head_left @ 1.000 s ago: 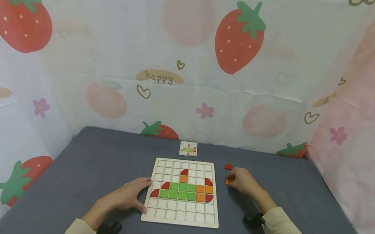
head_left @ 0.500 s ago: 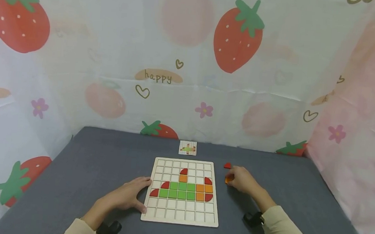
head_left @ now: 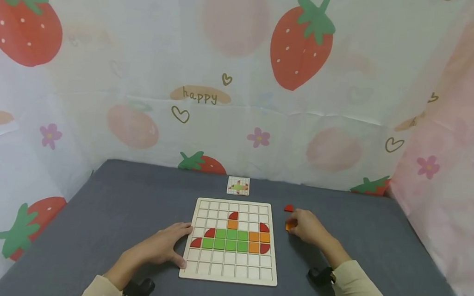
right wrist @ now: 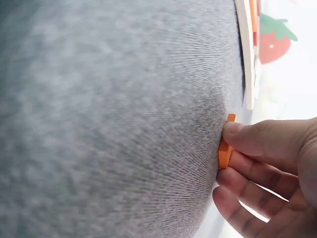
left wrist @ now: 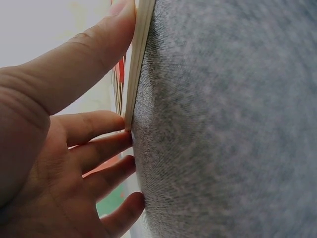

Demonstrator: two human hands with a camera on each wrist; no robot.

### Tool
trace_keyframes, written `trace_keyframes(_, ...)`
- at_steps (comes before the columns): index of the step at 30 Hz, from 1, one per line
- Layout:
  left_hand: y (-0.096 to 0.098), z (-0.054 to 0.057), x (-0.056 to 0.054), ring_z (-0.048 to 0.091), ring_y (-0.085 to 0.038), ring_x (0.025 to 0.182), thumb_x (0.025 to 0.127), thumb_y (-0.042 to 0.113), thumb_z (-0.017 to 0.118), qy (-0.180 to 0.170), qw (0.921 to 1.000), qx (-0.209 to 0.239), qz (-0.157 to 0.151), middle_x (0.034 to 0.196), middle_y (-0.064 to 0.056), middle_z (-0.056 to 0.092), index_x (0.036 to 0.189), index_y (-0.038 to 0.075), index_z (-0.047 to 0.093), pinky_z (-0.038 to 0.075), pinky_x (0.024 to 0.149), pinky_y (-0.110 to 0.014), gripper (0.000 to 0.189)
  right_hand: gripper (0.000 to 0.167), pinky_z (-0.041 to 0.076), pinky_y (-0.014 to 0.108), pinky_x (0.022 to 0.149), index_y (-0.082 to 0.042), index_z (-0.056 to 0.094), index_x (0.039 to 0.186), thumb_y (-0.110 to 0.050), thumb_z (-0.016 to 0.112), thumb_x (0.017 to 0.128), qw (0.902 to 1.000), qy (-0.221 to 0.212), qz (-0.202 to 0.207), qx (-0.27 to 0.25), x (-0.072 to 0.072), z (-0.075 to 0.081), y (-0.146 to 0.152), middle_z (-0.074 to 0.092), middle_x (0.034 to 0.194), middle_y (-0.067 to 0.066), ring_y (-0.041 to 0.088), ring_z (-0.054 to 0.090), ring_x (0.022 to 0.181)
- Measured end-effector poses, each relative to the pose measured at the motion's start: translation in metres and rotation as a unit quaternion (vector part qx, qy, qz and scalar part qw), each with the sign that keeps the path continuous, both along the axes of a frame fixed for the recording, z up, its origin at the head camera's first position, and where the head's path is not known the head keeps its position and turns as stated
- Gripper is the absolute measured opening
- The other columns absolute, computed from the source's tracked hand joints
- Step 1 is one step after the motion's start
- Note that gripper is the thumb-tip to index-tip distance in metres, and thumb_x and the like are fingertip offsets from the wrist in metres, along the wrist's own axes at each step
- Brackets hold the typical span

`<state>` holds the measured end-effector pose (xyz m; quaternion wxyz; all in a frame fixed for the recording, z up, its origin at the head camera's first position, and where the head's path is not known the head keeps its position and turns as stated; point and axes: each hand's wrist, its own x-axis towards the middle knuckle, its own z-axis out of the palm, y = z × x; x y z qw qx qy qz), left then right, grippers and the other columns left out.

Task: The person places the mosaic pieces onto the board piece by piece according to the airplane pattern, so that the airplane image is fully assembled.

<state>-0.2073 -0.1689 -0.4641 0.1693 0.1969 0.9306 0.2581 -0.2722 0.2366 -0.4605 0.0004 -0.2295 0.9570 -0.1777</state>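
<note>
A wooden grid board (head_left: 228, 272) lies flat on the table, with green, orange and red tiles in its middle rows. My left hand (head_left: 165, 244) touches the board's left edge, thumb and fingers spread; the left wrist view shows the thumb (left wrist: 94, 49) on the board's side. To the right of the board, my right hand (head_left: 309, 226) pinches an orange tile (right wrist: 225, 154) at the cloth, the thumb covering part of it. Whether more than one orange tile is there, I cannot tell. Just beyond the fingers lies a loose red quarter-round tile (head_left: 289, 208).
A small picture card (head_left: 238, 186) with a coloured grid pattern lies behind the board. Grey cloth (head_left: 141, 196) covers the table. A strawberry-print curtain (head_left: 238, 134) hangs along the back and both sides.
The head view has shifted slightly. Both hands, the board and the tiles stay where they were.
</note>
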Motion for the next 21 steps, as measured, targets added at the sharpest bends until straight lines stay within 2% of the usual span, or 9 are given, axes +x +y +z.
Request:
trace_keyframes(4,0.000,-0.002,0.000,0.029,-0.042,0.145,0.067,0.033,0.087,0.001,1.0000,0.000,-0.003,0.154,-0.019,0.037,0.144,-0.003,0.043,0.028,0.110,-0.064,0.096,0.016,0.052,0.035,0.067,0.001,0.074,0.092,-0.003,0.075,0.077,1.0000,-0.006,-0.001,0.000,0.001,0.000,0.000,0.063,0.083,0.007,0.018,0.058,0.074)
trace_keyframes(7,0.000,-0.002,0.000,0.029,-0.042,0.145,0.067,0.033,0.087,0.001,1.0000,-0.001,-0.004,0.154,-0.019,0.037,0.144,-0.003,0.043,0.028,0.110,-0.064,0.096,0.016,0.052,0.036,0.069,0.002,0.074,0.094,-0.002,0.074,0.078,0.9996,-0.021,-0.018,0.002,0.005,0.002,-0.003,0.064,0.085,0.007,0.018,0.058,0.075)
trace_keyframes(12,0.001,0.002,0.001,0.029,-0.043,0.144,0.067,0.031,0.087,0.001,1.0000,0.006,-0.004,0.153,-0.020,0.038,0.143,-0.003,0.044,0.028,0.109,-0.065,0.095,0.017,0.053,0.034,0.070,0.000,0.074,0.096,-0.004,0.075,0.079,0.9995,-0.019,-0.026,0.002,0.010,0.004,-0.004,0.065,0.087,0.006,0.016,0.059,0.077)
trace_keyframes(17,0.002,0.004,0.002,0.029,-0.042,0.144,0.067,0.030,0.087,-0.001,1.0000,0.005,0.001,0.153,-0.019,0.038,0.143,-0.003,0.044,0.027,0.110,-0.065,0.094,0.017,0.055,0.033,0.071,0.001,0.073,0.096,-0.004,0.075,0.080,0.9988,-0.024,-0.031,-0.030,0.013,0.003,-0.004,0.065,0.090,0.007,0.016,0.062,0.079)
trace_keyframes(21,0.001,0.003,0.001,0.029,-0.042,0.144,0.067,0.031,0.087,0.000,1.0000,0.003,0.002,0.153,-0.019,0.038,0.144,-0.003,0.043,0.028,0.110,-0.064,0.095,0.018,0.056,0.034,0.073,-0.001,0.073,0.098,-0.004,0.075,0.081,0.9968,-0.036,-0.052,-0.049,0.019,0.002,-0.007,0.066,0.092,0.006,0.016,0.062,0.081)
